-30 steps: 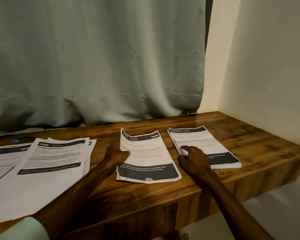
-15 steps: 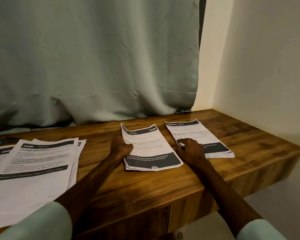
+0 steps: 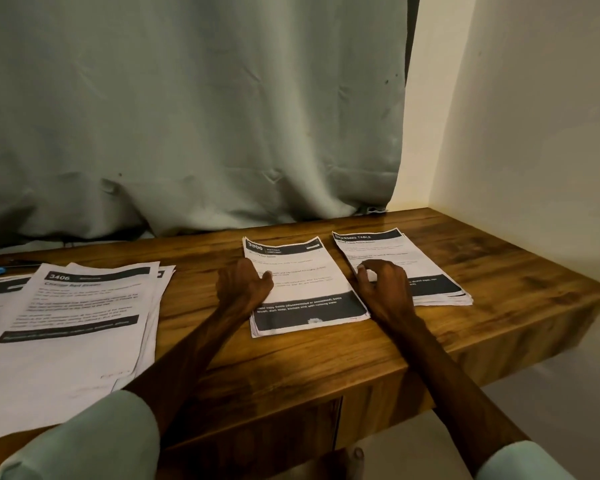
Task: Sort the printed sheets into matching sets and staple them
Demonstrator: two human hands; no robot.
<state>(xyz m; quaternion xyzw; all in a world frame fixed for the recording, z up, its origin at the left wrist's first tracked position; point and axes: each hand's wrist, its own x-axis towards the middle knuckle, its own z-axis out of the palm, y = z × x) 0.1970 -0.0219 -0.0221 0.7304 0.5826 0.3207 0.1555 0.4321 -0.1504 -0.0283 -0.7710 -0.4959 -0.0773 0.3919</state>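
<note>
Now two small piles (image 3: 305, 289) are squared near the table's (image 3: 499, 271) right corner, steadied by a flat, empty-fingered left hand (image 3: 245, 284) and a clawed right hand (image 3: 385, 284); stapling is not begun.

There is one view only, from a camera worn on the person's head, so no second view shares any of the scene. It looks forward and down from above the near edge of the wooden tabletop (image 3: 291, 362), close enough that both forearms reach in from the bottom of the frame. The wide lens (straight edges bow a little toward the borders) takes in the tabletop's near edge, its far edge against the curtain (image 3: 194, 109), and its right end at the wall (image 3: 534, 116). The tabletop's left end runs out of frame. Far more curtain than tabletop fills the picture, so the downward tilt is moderate.
</note>
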